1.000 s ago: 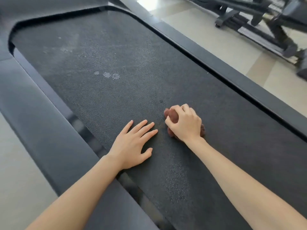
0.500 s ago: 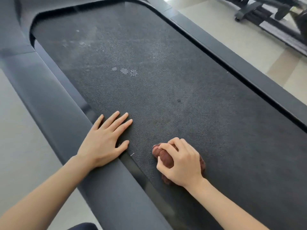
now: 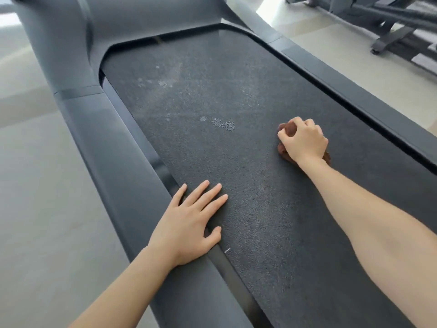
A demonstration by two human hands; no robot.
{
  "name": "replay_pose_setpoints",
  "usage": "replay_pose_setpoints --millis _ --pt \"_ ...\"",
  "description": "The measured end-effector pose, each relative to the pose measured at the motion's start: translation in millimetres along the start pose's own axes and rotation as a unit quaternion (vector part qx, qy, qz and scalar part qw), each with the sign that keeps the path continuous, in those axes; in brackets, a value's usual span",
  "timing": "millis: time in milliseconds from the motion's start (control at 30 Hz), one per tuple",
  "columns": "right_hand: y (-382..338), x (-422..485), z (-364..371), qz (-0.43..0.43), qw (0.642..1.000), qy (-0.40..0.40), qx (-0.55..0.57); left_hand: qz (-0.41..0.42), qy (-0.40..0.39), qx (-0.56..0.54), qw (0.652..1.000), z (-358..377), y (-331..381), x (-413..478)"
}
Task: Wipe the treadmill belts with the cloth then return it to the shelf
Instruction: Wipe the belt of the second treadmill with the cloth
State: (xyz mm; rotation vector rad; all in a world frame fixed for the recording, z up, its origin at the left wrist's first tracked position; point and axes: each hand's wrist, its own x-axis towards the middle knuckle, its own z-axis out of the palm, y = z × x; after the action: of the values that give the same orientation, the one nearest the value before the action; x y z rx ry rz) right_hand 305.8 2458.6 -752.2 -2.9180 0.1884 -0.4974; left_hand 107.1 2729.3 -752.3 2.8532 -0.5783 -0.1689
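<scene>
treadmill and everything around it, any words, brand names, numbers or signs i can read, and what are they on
None: no text can be read in this view.
treadmill belt: pale smudges and specks only, no print.
side rails: plain grey, no label or logo showing.
cloth: brown, bunched under the right hand, no tag visible.
left hand: flat on the belt edge, covers no visible label.
exercise machine at the top right: blurred, nothing legible.

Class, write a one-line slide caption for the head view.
Right hand presses a brown cloth on the treadmill belt; left hand braces flat.
</scene>
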Motion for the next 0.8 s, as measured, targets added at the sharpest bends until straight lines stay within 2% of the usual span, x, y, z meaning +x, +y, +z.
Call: replay_pose_setpoints --millis 133,233,400,567,667,800 --pt "0 1 2 0.022 1.0 0.005 -0.017 0.009 0.002 -0.003 1.0 1 0 1" --pt "-13 -28 -10 0.003 1.0 -0.01 0.009 0.01 0.01 -0.002 1.0 2 -2 1" --pt "-45 -147 -45 -0.14 0.988 -0.025 0.064 0.003 0.03 -0.005 1.0 4 -1 1" --pt "-51 -267 -80 -0.21 0.97 -0.044 0.114 -0.022 0.048 -0.032 0.998 -1 -3 -1" --pt "-46 -273 -83 -0.248 0.959 -0.039 0.135 -0.02 0.045 -0.011 0.999 -7 -20 4" --pt "-68 -225 -68 -0.273 0.951 -0.034 0.139 -0.044 0.036 0.008 0.998 -19 -49 19"
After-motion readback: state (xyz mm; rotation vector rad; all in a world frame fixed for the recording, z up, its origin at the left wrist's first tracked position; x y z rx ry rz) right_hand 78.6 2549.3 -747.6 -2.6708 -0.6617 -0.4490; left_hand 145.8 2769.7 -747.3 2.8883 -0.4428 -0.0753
